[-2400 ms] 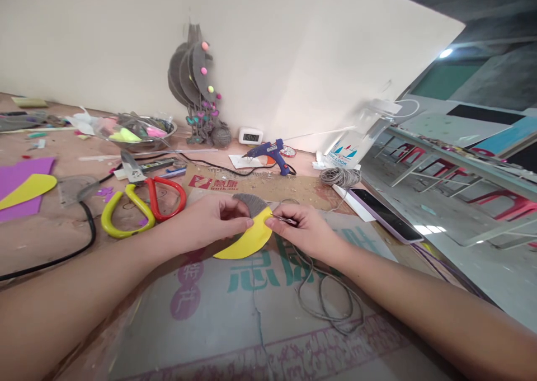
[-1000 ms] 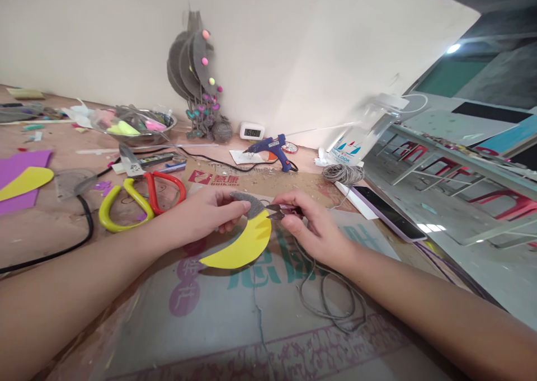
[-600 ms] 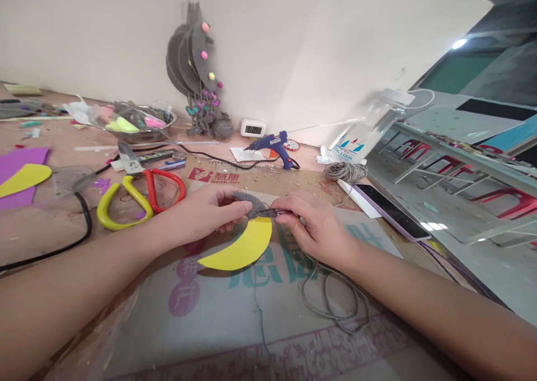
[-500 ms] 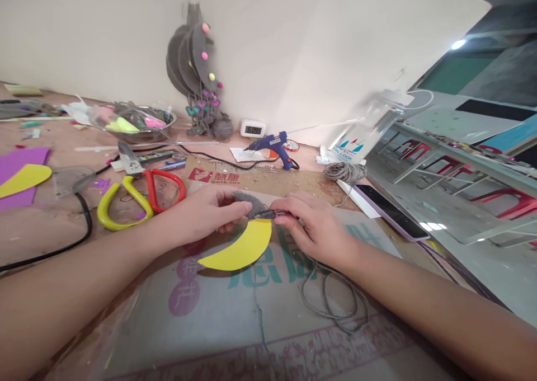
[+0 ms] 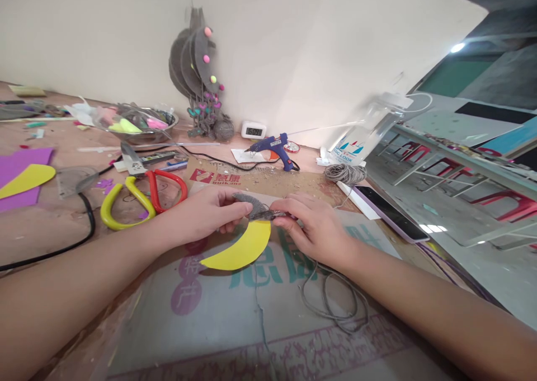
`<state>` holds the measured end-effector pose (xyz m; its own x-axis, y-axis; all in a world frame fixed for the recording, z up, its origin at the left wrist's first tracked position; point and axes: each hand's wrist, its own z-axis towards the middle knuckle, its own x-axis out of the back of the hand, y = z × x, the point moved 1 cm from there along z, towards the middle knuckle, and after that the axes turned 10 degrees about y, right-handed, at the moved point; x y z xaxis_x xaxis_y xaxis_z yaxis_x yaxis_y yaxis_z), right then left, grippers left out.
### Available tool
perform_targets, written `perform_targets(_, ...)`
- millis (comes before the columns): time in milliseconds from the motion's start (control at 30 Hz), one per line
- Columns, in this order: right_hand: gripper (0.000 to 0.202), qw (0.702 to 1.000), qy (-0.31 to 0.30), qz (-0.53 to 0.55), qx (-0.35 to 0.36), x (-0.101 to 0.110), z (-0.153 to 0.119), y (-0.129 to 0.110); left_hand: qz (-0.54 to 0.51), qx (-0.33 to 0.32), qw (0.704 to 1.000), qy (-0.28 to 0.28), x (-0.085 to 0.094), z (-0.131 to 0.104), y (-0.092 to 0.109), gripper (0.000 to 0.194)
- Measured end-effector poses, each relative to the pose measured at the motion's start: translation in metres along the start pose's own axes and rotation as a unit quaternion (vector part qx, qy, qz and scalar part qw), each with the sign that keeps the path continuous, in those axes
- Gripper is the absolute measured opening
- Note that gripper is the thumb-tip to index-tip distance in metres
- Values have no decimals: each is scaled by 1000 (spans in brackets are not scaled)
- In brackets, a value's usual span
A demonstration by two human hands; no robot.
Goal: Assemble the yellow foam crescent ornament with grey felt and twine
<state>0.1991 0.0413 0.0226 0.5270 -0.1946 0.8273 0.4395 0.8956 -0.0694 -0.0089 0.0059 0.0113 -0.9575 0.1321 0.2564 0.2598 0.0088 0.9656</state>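
Observation:
A yellow crescent [image 5: 240, 248] is partly covered at its upper end by wound grey cord [image 5: 250, 203]. My left hand [image 5: 220, 210] pinches the cord-covered part from the left. My right hand [image 5: 308, 221] is closed at the crescent's upper right end, its fingertips on grey cord. Exactly how the cord runs between the fingertips is too small to tell. Loose loops of grey cord [image 5: 329, 308] lie below my right hand on the printed sheet [image 5: 201, 336].
Yellow-handled scissors [image 5: 107, 206] and red-handled scissors [image 5: 182, 186] lie left. Behind are a blue glue gun [image 5: 272, 145], a white clock [image 5: 254, 130], a metal bowl [image 5: 145, 135] and a hanging grey ornament [image 5: 195, 62]. A cord bundle [image 5: 346, 173], bottle [image 5: 364, 129] and phone [image 5: 392, 213] stand or lie right.
The view has shifted slightly. Both hands keep nearly the same hold on the cord-wrapped crescent, with only a tiny movement at the fingertips.

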Motion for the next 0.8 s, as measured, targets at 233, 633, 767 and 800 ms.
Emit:
perform_targets(233,19,1000,-14,-12,-8,0,1,-3,8,15,1000,-5,0,0,2,23)
perform_targets(633,16,1000,-2,-9,11,-1,1,-1,-45,27,999,-7,-3,0,-3,22)
perform_targets(767,18,1000,10,-8,14,0,1,-3,-41,15,999,-2,-3,0,-4,22)
perform_targets(800,18,1000,10,-7,10,0,0,-3,-44,12,999,-3,-3,1,-4,22)
